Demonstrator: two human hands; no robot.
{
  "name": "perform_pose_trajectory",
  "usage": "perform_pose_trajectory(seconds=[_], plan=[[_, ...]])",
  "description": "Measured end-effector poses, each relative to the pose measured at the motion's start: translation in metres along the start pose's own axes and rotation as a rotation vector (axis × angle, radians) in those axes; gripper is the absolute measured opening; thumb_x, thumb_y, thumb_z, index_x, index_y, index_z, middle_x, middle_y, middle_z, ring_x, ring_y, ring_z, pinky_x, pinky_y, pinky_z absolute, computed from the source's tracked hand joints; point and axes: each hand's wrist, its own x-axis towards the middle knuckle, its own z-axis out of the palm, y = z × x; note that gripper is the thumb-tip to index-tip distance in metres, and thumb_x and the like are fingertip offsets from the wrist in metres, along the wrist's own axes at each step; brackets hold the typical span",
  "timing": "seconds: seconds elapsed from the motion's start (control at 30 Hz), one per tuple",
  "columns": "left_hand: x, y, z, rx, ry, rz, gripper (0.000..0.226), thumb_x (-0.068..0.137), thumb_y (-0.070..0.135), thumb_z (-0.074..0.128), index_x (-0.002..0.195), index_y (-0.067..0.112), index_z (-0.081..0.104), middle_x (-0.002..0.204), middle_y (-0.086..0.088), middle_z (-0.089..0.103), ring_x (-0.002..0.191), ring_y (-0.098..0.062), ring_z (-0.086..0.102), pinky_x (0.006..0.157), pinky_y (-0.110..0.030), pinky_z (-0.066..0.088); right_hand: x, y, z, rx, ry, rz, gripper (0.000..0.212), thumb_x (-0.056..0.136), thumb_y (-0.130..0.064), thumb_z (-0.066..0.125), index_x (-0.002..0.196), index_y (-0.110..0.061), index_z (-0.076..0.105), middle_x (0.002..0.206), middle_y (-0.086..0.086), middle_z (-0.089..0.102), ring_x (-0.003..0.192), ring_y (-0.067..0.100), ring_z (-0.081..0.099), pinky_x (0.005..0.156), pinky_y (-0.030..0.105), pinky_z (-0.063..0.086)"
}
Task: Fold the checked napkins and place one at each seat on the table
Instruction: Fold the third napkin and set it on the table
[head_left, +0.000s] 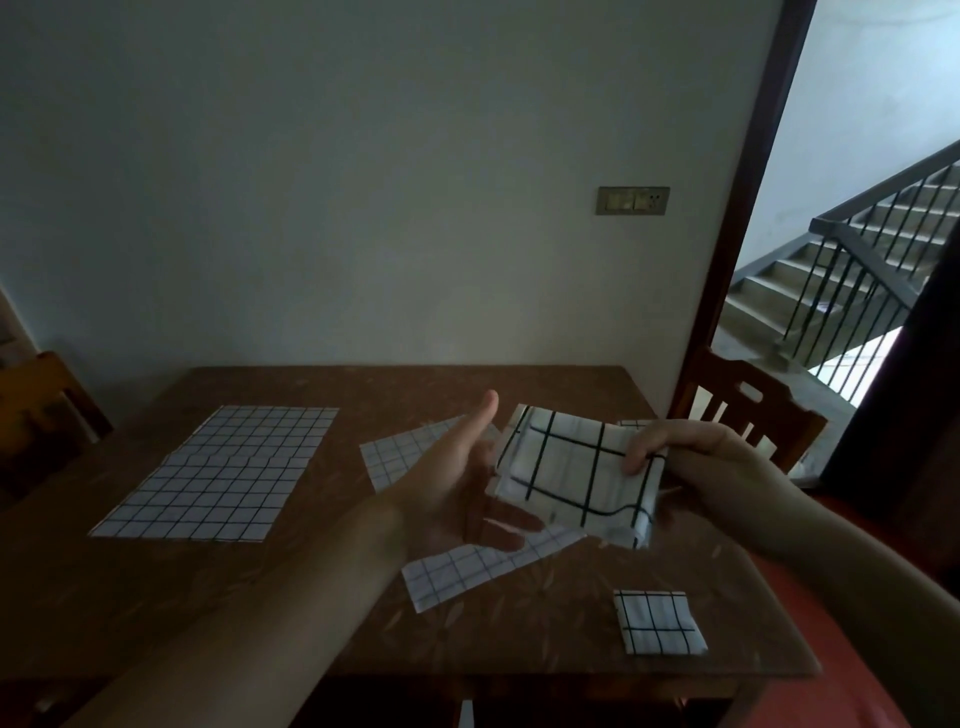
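Folded napkin on table (658, 621): nearest thing, below and a little right of the right hand, lying flat by the near right table edge; a small squarish packet, already placed by the look of it.

Right hand (691, 457): fingers curled over the right edge of the held napkin (576, 478), thumb side hidden under the cloth; it pinches that edge.

Held napkin: up off the table, between the two hands, folded to a compact rectangle; its long axis runs left to right, tilted slightly down toward the right, face turned up to the camera.

Left hand (462, 488): palm up, fingers straight, thumb raised; its fingertips reach under the napkin's left edge, supporting, not gripping as far as I can tell.

Key relation: both hands are at the napkin; the right carries it, so I judge the right does the placing.

Open napkin beneath (452, 571): flat under both hands, skewed.

Spread napkin (223, 473): well left of the left hand, unfolded, long axis running away from the person.

Chair (748, 410): beyond the right hand, likely the next seat.
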Motion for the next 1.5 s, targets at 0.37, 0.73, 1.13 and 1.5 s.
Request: perform_pose_trajectory(seconds=[0.37, 0.73, 1.13, 1.5], plan=[[0.004, -0.008, 0.005, 0.275, 0.219, 0.228, 0.031, 0.090, 0.032, 0.062, 0.100, 0.004, 0.065, 0.068, -0.005, 0.064, 0.053, -0.011, 0.053, 0.050, -0.019, 0.044, 0.000, 0.012, 0.005, 0.047, 0.098, 0.008, 0.047, 0.102, -0.004, 0.030, 0.101, -0.022, 0.073, 0.098, 0.014, 0.071, 0.081, 0.043, 0.068, 0.068, 0.058, 0.053], [-0.002, -0.005, 0.015, 0.650, 0.070, 0.325, 0.018, 0.093, 0.032, 0.060, 0.079, 0.036, 0.071, 0.075, -0.006, 0.072, 0.059, -0.023, 0.062, 0.051, -0.023, 0.051, 0.019, -0.012, 0.009, -0.574, 0.027, -0.032, 0.037, 0.096, -0.044, 0.044, 0.083, -0.018, 0.068, 0.069, 0.004, 0.068, 0.067, 0.020, 0.065, 0.060, 0.026, 0.051], [0.003, 0.012, 0.019, 0.704, 0.141, 0.304, 0.032, 0.086, 0.052, 0.054, 0.070, 0.027, 0.066, 0.061, 0.007, 0.064, 0.056, -0.013, 0.062, 0.054, -0.031, 0.049, 0.022, -0.007, 0.033, -0.726, 0.176, -0.318, 0.034, 0.090, -0.043, 0.051, 0.073, -0.020, 0.069, 0.052, -0.002, 0.057, 0.048, 0.007, 0.054, 0.045, 0.013, 0.040], [0.008, -0.005, 0.001, 0.587, 0.327, 0.394, 0.040, 0.098, 0.032, 0.052, 0.080, -0.002, 0.063, 0.054, -0.005, 0.061, 0.047, -0.021, 0.058, 0.040, -0.026, 0.046, 0.002, 0.014, 0.013, -0.061, 0.091, 0.114, 0.041, 0.073, -0.044, 0.060, 0.088, -0.007, 0.070, 0.075, 0.011, 0.072, 0.070, 0.029, 0.067, 0.064, 0.036, 0.055]])
